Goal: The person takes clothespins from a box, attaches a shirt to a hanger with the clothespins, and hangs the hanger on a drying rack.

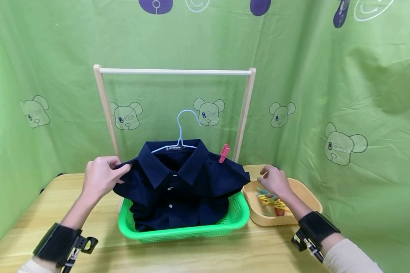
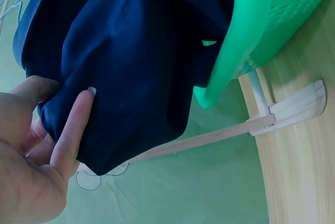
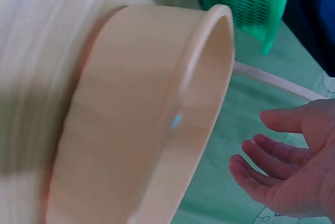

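Observation:
A dark navy collared shirt [image 1: 188, 189] sits partly in a green basket [image 1: 184, 232], with a light-blue wire hanger [image 1: 180, 129] in its neck. My left hand [image 1: 102, 174] pinches the shirt's shoulder edge at the left; the left wrist view shows thumb and fingers on the cloth [image 2: 120, 72]. One pink clothespin [image 1: 224, 153] is clipped on the shirt's other shoulder. Over the peach tub [image 1: 304, 189] hovers my right hand [image 1: 275, 181], its fingers loosely bent and nothing between them in the right wrist view. Several coloured clothespins [image 1: 268, 199] lie in the tub, partly hidden by that arm.
Behind the basket stands a wooden rack with a white top bar [image 1: 174, 71]. The basket and tub stand side by side on a wood-grain table [image 1: 157, 258]. A green curtain [image 1: 321, 94] printed with bear heads encloses the back and sides.

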Available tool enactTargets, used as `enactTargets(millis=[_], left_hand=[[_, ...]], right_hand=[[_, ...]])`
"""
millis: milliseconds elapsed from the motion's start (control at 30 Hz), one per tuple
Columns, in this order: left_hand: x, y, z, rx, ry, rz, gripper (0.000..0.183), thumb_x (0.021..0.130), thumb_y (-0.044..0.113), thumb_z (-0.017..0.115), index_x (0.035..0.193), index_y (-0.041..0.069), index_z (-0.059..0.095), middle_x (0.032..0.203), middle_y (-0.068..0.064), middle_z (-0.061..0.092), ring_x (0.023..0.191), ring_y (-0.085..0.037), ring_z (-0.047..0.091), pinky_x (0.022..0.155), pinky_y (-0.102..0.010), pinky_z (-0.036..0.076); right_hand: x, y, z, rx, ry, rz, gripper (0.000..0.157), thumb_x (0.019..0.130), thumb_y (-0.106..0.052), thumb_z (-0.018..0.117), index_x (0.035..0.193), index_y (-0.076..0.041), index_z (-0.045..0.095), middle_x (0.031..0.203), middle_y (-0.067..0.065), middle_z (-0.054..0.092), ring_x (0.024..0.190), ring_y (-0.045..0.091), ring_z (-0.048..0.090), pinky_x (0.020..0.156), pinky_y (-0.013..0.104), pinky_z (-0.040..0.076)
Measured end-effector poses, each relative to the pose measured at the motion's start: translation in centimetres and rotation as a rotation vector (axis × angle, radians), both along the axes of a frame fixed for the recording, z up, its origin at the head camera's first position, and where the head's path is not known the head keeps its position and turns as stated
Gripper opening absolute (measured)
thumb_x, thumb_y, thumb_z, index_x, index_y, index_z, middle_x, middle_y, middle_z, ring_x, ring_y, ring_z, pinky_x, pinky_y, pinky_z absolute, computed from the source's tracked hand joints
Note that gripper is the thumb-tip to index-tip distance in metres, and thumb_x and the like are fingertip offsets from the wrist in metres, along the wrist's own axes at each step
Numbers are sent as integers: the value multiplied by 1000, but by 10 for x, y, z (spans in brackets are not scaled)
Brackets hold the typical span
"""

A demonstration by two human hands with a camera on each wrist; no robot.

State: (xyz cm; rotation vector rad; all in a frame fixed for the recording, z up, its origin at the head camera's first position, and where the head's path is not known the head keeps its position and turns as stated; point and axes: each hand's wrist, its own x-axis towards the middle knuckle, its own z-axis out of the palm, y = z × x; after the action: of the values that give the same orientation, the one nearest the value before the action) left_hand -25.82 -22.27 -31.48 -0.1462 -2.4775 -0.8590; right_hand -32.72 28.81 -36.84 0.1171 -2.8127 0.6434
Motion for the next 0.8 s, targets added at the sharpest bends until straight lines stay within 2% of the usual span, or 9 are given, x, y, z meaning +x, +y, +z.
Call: enactTargets(millis=[233, 467, 600, 800], left_hand=[[1, 0, 0, -5, -3, 4, 31, 89, 30, 73, 64, 14, 64, 62, -1, 73, 52, -10, 71, 45, -29, 39], [0, 0, 0, -10, 17, -1, 31, 89, 30, 74, 63, 15, 64, 58, 0, 71, 51, -9, 70, 45, -29, 39], [1, -1, 0, -10, 15, -2, 31, 89, 29, 74, 63, 15, 63, 59, 0, 72, 51, -9, 70, 45, -29, 39], [1, 0, 0, -5, 9, -7, 32, 89, 30, 74, 63, 14, 63, 59, 0, 72, 52, -9, 71, 46, -29, 40]], right_hand=[[0, 7, -12, 75, 10, 17, 29, 85, -10, 72, 107, 9, 68, 97, 29, 71, 87, 42, 68, 74, 51, 55], [-1, 12, -18, 124, -61, -2, 31, 81, -3, 66, 108, 10, 68, 103, 30, 69, 93, 44, 66, 79, 53, 54], [-4, 15, -21, 131, -117, -28, 36, 79, 3, 61, 114, 11, 66, 108, 31, 68, 92, 40, 65, 77, 48, 54], [-5, 18, -27, 144, -207, -44, 43, 80, 5, 53, 121, 11, 63, 117, 35, 64, 83, 33, 59, 64, 35, 48]])
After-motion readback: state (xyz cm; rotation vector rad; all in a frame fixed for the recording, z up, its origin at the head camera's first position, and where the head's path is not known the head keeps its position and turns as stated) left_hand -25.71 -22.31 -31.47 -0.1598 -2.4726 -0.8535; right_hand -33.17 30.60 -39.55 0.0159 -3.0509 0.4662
